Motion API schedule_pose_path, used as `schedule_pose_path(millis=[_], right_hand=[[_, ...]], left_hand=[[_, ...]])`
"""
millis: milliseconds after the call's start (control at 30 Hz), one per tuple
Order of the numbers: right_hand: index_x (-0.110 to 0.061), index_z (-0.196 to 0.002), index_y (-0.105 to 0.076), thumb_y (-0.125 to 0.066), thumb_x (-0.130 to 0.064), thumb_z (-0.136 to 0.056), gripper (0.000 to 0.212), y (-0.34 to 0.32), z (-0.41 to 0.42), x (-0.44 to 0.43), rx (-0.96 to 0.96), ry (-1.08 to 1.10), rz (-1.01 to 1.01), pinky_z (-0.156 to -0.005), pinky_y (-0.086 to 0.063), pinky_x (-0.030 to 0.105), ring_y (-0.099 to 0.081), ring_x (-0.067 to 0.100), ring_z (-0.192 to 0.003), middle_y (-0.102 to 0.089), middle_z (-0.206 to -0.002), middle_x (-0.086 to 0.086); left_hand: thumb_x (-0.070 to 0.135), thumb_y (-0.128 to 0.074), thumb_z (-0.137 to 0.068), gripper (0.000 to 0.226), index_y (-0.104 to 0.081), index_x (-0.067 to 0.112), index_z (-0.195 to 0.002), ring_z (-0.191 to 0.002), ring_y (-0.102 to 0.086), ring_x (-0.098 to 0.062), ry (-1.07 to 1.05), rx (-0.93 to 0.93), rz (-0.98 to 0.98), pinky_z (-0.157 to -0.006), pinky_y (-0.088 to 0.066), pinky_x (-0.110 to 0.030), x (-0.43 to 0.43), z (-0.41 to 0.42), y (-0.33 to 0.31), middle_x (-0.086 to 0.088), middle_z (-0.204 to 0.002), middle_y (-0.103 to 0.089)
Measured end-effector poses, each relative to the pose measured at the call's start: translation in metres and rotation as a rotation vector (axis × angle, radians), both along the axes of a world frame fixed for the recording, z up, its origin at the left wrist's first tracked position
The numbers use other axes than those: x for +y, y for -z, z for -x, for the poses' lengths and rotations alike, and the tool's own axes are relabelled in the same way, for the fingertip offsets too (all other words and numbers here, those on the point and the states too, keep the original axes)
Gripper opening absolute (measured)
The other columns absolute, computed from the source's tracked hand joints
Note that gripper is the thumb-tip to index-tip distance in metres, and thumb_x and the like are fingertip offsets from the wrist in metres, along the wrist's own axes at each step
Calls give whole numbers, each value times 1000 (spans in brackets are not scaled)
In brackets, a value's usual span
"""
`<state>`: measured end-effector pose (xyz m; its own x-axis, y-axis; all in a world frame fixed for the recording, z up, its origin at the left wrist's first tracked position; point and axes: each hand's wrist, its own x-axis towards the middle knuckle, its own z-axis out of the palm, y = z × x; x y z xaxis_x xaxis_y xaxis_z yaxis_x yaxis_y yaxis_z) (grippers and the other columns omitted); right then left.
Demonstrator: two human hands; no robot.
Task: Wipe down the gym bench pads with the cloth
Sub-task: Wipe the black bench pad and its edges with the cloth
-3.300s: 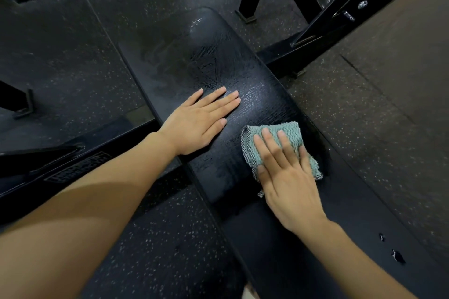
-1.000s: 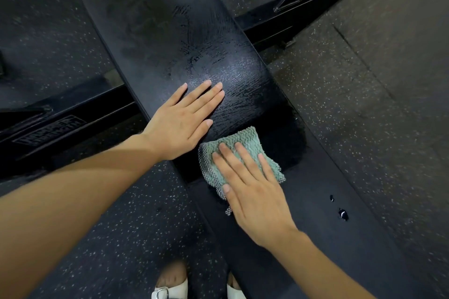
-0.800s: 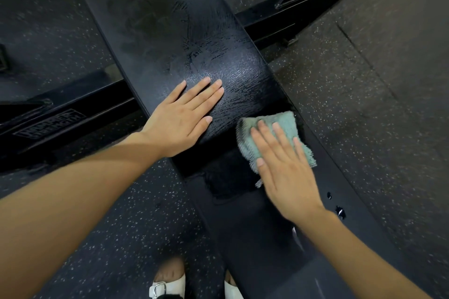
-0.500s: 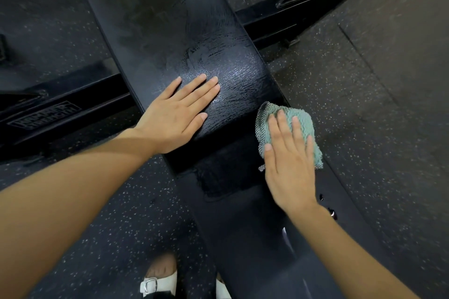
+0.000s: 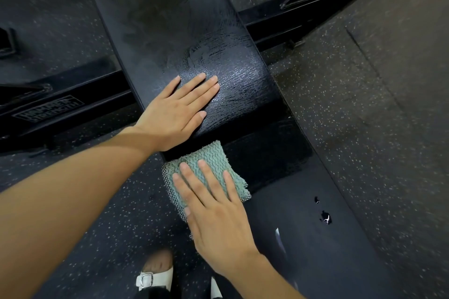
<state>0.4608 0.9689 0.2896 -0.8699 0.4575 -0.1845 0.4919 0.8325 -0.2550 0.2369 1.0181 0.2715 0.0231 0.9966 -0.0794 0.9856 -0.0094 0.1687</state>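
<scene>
A long black gym bench runs from upper left to lower right. Its far pad (image 5: 175, 22) shows wet streaks; the near pad (image 5: 303, 238) has small tears. A folded teal cloth (image 5: 213, 160) lies at the near pad's left edge, just below the gap between the pads. My right hand (image 5: 218, 213) presses flat on the cloth with fingers spread. My left hand (image 5: 177, 111) rests flat and open on the far pad's near end, holding nothing.
Black steel frame beams (image 5: 60, 109) cross under the bench on the left and at the upper right (image 5: 291, 17). Speckled rubber floor (image 5: 364, 104) surrounds everything. A foot in a white sandal (image 5: 153, 274) stands at the bottom, beside the bench.
My right hand has swept the cloth from the bench's right edge across to its left edge. My left hand has stayed in place on the far pad.
</scene>
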Motion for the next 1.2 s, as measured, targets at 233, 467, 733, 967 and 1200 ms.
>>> schedule_pose_path(millis=[233, 467, 733, 967, 1200], right_hand=[[-25, -153, -33, -38, -35, -93, 61, -1, -29, -17, -42, 7, 13, -112, -23, 44, -25, 19, -148, -27, -161, -8], [-26, -154, -30, -32, -34, -98, 57, -2, 8, -2, -14, 106, 65, -115, -17, 45, -20, 17, -150, -24, -162, -10], [-25, -156, -24, -29, -36, -101, 56, 0, 9, 16, -15, 74, 32, -117, -13, 44, -13, 16, -152, -19, -163, -9], [-24, -156, -26, -30, -35, -101, 56, 3, -47, 32, -22, 69, -43, -116, -18, 45, -18, 16, -151, -21, -163, -9], [-25, -157, -21, -22, -35, -102, 56, 7, -64, 104, -12, 268, -47, -122, -5, 41, -7, 14, -152, -16, -164, -10]], left_hand=[[38, -13, -102, 58, -8, 25, -159, -152, 3, -9, -17, -18, 15, -122, 6, -38, -1, -1, -1, 11, -165, -3], [38, -13, -102, 58, -9, 25, -159, -152, 1, -9, -13, -37, 21, -122, 4, -39, 0, 0, -1, 12, -165, -4], [39, -13, -102, 58, -8, 26, -159, -152, 3, -8, -13, -45, 22, -122, 5, -38, 0, 0, 0, 12, -165, -3], [39, -11, -101, 59, -9, 25, -158, -152, 0, -10, -71, -1, 17, -120, 9, -34, -1, -8, 1, 13, -164, -3], [40, -7, -101, 60, -3, 23, -159, -152, 8, -10, -115, 11, 17, -121, 11, -35, -6, -20, 1, 11, -164, 4]])
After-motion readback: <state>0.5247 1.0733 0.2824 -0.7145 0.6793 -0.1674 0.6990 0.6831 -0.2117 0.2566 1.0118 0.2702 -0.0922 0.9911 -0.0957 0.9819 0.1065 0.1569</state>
